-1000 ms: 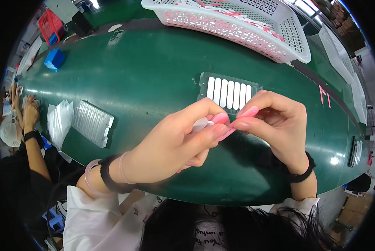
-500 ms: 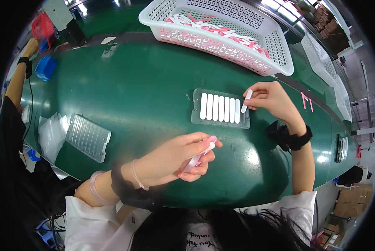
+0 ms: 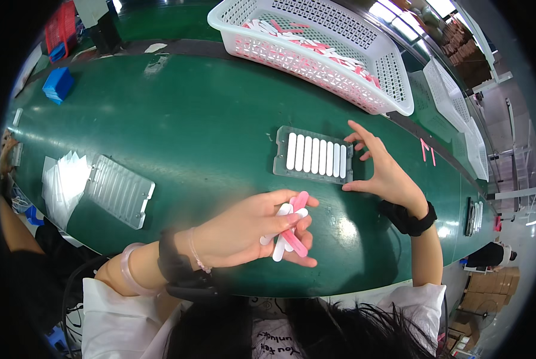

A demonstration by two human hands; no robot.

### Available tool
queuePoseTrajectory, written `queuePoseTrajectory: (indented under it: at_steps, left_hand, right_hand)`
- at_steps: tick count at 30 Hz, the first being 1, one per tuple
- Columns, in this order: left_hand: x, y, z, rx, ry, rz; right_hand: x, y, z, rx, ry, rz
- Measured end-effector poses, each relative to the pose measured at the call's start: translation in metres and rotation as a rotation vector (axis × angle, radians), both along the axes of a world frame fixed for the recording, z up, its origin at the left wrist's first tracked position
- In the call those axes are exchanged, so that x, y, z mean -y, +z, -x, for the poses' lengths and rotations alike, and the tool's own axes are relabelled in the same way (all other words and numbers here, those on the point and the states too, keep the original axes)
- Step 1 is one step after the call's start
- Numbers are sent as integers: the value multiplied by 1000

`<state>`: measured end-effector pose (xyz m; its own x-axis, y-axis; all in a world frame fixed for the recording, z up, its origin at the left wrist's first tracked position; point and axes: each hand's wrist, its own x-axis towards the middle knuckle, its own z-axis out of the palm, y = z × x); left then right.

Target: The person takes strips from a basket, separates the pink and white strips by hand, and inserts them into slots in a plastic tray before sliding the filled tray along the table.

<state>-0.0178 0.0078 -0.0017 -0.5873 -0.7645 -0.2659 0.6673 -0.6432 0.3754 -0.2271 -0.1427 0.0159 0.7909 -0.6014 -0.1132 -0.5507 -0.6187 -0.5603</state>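
Note:
My left hand [image 3: 238, 230] is closed around a loose fan of pink and white nail files [image 3: 295, 239], small flat sticks with rounded ends that cross one another. Ahead and to the right lies a clear plastic tray [image 3: 279, 158] with a row of white nail files [image 3: 314, 155] side by side in it. My right hand [image 3: 387, 170] is at the tray's right end, thumb and fingers spread apart and nothing between them. Its fingertips are close to the tray's edge; whether they touch it I cannot tell.
A white perforated basket [image 3: 316, 78] of pink and white files stands at the back. A second clear tray [image 3: 121, 191] lies left beside clear plastic sleeves [image 3: 64, 185]. Farther off are a blue block [image 3: 57, 84] and pink files [image 3: 424, 151]. A co-worker's arm [image 3: 19, 224] shows at far left.
The white file my right hand held is now in the row in the tray, and that hand has opened. In my left hand the files have fanned out.

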Motion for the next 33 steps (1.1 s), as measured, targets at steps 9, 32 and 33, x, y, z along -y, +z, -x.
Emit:
queuePoseTrajectory:
  at_steps: [9,32,33]
  left_hand:
    - [-2,-18,3,-3,-73,6]
    - [-12,-26,17,206,-306,-43]
    - [-8,-25,14,227,-347,2]
  right_hand:
    - [-4,-3,-101,109,41,68]
    - [-149,-40,-270,277,463,461]
    - [-146,-45,-265,251,441,442]
